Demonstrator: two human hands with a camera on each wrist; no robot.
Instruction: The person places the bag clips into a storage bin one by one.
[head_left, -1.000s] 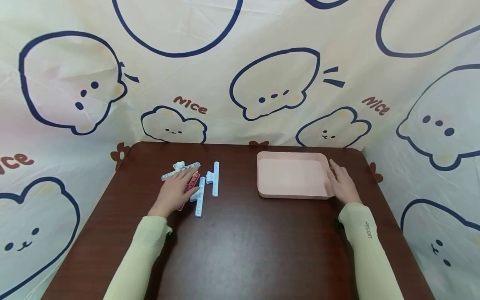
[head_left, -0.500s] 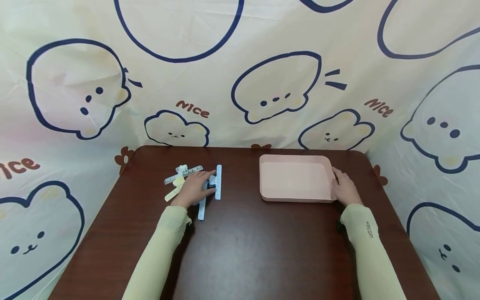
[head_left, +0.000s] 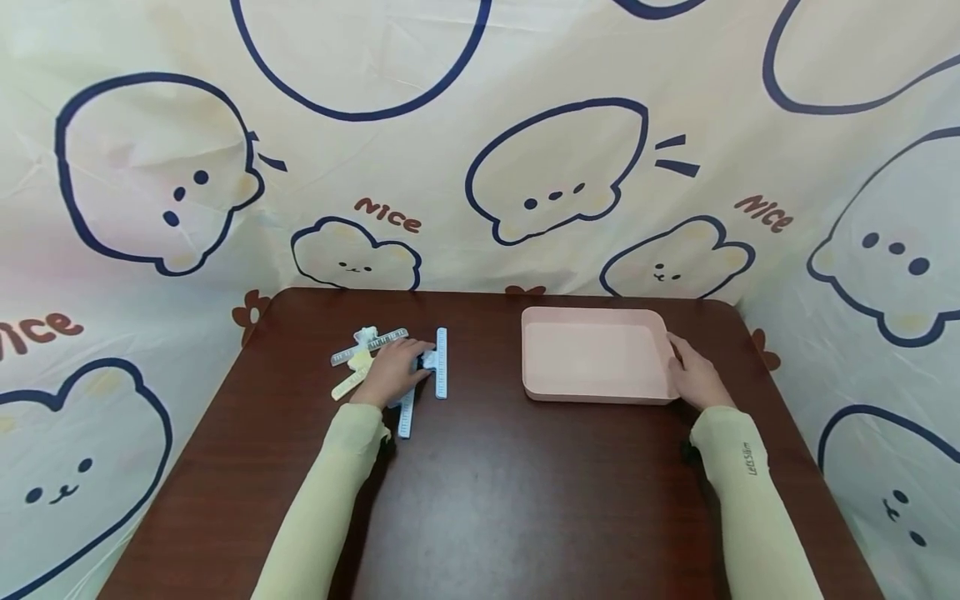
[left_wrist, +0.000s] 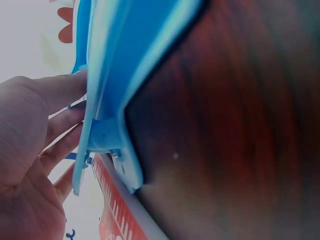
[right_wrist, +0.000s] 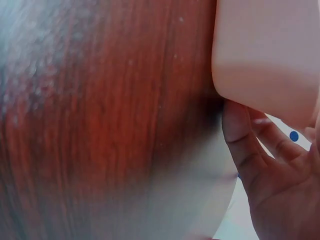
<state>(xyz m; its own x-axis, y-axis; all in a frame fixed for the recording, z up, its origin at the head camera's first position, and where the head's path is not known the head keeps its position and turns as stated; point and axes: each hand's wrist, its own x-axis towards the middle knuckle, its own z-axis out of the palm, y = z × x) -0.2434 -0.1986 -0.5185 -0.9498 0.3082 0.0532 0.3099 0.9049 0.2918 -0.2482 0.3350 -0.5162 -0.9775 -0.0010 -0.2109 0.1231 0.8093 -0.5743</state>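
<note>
Several ruler clips lie at the back left of the table. My left hand (head_left: 390, 372) reaches over them, with thumb and fingers at either side of the tab of the rightmost blue ruler clip (head_left: 442, 363); in the left wrist view its fingertips are hidden. Under that hand another blue clip (head_left: 406, 417) shows its near end. A red clip (left_wrist: 119, 205), covered in the head view, appears in the left wrist view. At the back right, my right hand (head_left: 699, 373) touches the right wall of a shallow pink tray (head_left: 597, 397), its fingers along the outer side.
A yellow clip (head_left: 348, 383) and a pale blue-white clip (head_left: 388, 337) lie beyond and left of the left hand. All rest on a dark brown table (head_left: 540, 500). A cartoon-printed cloth (head_left: 450, 167) surrounds its back and sides.
My left hand has moved right from above the red clip to the rightmost blue clip, and its thumb and fingers have drawn closer together. The right hand stays at the tray's wall.
</note>
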